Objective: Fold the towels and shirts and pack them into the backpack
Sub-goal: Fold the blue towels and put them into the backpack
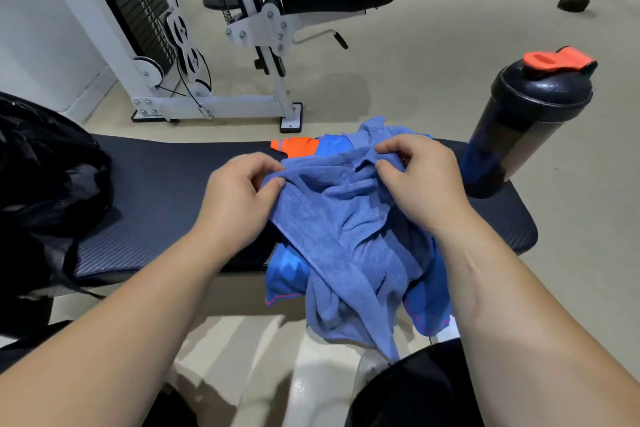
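Note:
A crumpled blue towel [349, 246] lies on the black bench [166, 184] and hangs over its near edge. My left hand [239, 198] pinches the towel's upper left edge. My right hand [419, 180] pinches its upper right edge between thumb and fingers. Under the towel lies a brighter blue shirt [287, 274] with pink stitching and an orange part [294, 144] showing at the far side. The black backpack [45, 177] sits at the left end of the bench, partly out of frame.
A black shaker bottle [519, 128] with an orange lid stands on the bench's right end, close to my right hand. A white weight machine [214, 45] with a black padded seat stands on the floor beyond the bench. My black-clad knee [415, 392] is below.

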Demonstrator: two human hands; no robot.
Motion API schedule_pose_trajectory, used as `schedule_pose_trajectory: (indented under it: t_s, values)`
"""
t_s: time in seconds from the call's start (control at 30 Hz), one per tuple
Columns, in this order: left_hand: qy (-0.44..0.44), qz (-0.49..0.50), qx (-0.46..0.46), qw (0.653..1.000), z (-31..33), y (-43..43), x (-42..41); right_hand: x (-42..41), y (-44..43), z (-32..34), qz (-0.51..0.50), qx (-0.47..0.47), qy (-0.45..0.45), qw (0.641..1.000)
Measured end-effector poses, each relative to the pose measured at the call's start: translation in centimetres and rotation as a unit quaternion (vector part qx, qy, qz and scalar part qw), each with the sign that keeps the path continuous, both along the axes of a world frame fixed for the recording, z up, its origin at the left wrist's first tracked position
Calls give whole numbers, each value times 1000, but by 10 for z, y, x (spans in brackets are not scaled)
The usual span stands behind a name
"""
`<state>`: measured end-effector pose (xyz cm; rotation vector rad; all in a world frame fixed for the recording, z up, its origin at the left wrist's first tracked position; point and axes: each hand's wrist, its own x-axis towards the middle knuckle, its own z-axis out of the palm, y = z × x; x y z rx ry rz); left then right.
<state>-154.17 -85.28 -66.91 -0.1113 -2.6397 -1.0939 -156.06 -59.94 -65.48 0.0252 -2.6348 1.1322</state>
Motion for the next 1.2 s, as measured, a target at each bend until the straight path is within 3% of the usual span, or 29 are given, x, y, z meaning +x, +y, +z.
schedule_pose_trajectory:
  t_s: [0.1,0.2,0.27,0.37,0.57,0.67,0.73,0.8,0.87,0.93,1.03,1.1,1.2]
  values:
    - [14,25,49,998,8,-14,2,3,2,0,13,4,2,1000]
    - [32,53,41,997,14,-34,2,4,7,-7,6,110,-50,993]
    - [19,77,-3,997,14,-49,-2,4,7,-12,7,173,-122,977]
    - [-67,98,-126,985,2,-60,-2,3,6,-13,-3,197,-166,966]
    - [-236,119,-294,918,-21,-63,21,5,2,-13,-15,197,-185,963]
    - [-233,85,-223,943,-20,-64,23,6,-2,-7,-22,208,-178,962]
    - [-207,71,-106,970,-19,-62,24,7,-4,-1,-22,229,-181,956]
    - [-160,90,70,981,-13,-57,27,9,-8,1,-19,252,-193,948]
    - [-127,109,254,953,-1,-51,31,10,-14,1,-18,257,-174,951]
    - [-114,97,363,920,15,-44,36,10,-21,1,-11,220,-94,971]
    - [-93,62,407,907,41,-32,44,13,-34,0,77,111,36,990]
    - [-79,22,359,930,55,-28,49,19,-47,4,170,39,63,983]
    - [-107,-116,239,958,68,-26,57,28,-70,21,282,-35,54,957]
